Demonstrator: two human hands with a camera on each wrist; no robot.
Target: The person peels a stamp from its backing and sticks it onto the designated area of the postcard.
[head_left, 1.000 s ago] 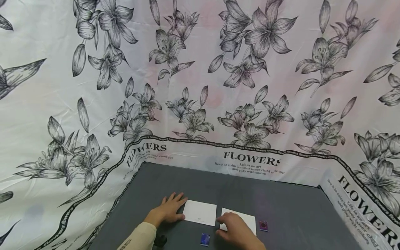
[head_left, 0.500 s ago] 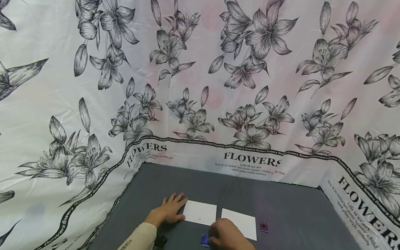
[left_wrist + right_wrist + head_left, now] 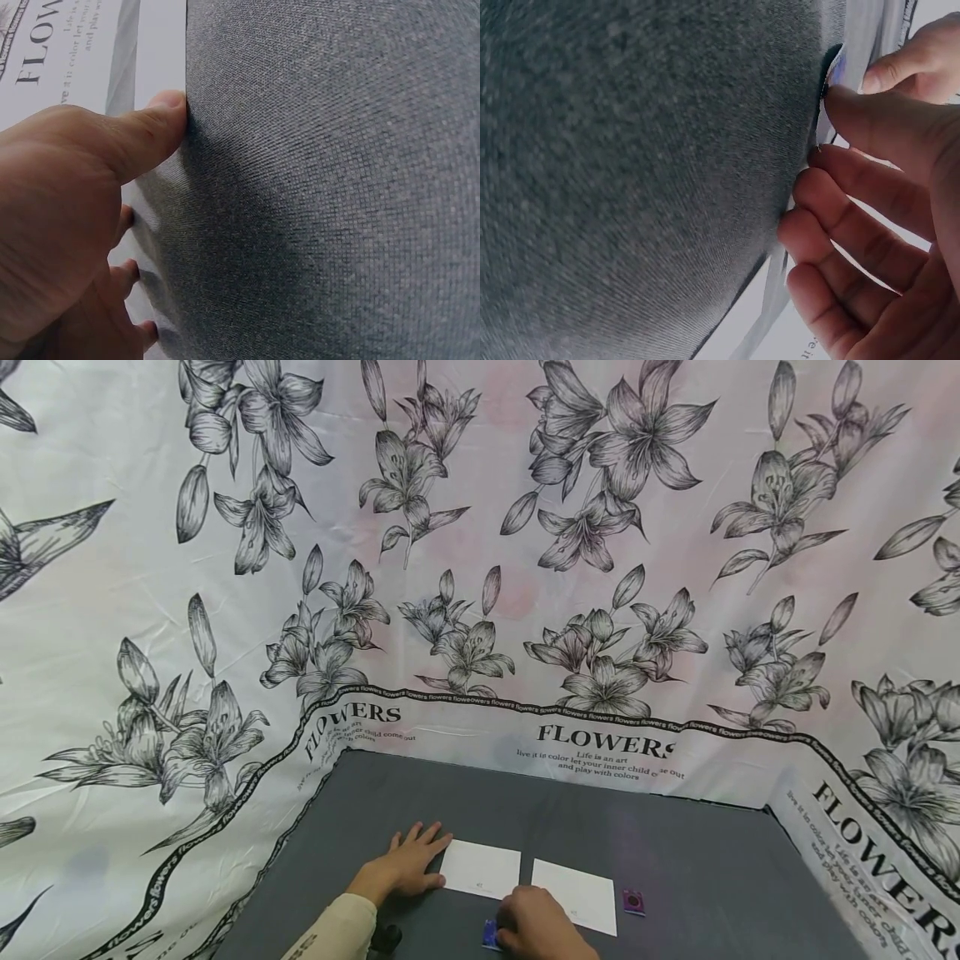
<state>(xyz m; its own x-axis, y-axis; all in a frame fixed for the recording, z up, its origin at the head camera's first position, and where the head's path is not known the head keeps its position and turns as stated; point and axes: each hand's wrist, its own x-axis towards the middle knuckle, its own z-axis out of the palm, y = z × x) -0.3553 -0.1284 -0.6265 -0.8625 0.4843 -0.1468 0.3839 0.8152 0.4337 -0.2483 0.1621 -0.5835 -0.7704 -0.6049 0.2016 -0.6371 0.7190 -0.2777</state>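
My left hand (image 3: 408,864) lies flat with fingers spread at the left edge of a white card (image 3: 480,867). In the left wrist view its thumb (image 3: 161,112) presses on the card's edge. My right hand (image 3: 538,922) is down at a small blue packet (image 3: 490,935), whose right part it hides. In the right wrist view the thumb (image 3: 847,112) and index finger of that hand pinch the packet (image 3: 838,71) by its edge, and the other fingers curl beside it. A second white card (image 3: 581,897) lies just beyond the right hand, partly covered by it.
A small purple-red packet (image 3: 633,902) lies right of the second card. The grey cloth-covered table (image 3: 480,793) ends at a white curtain (image 3: 465,718) printed with flowers. A black object (image 3: 386,937) sits by the left wrist.
My right hand has moved left and nearer to me, off most of the right-hand card and onto the blue packet, which it now pinches. The left hand has stayed in place.
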